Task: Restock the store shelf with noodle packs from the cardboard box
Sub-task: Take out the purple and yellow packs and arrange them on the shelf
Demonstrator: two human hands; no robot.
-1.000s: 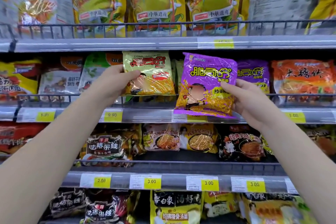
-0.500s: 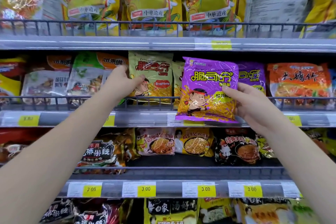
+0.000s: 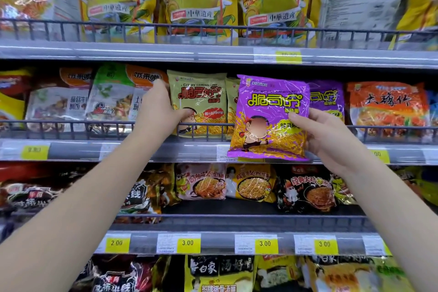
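right hand (image 3: 329,140) gripping a purple noodle pack (image 3: 267,111) by its right side, held up just in front of the middle shelf (image 3: 78,150), left hand (image 3: 158,111) pinching the left edge of a green noodle pack (image 3: 201,102) standing on that shelf

The right hand (image 3: 331,142) holds a purple noodle pack (image 3: 267,116) in front of the shelf rail (image 3: 94,124). The left hand (image 3: 158,111) grips a green noodle pack (image 3: 201,99) standing behind that rail.
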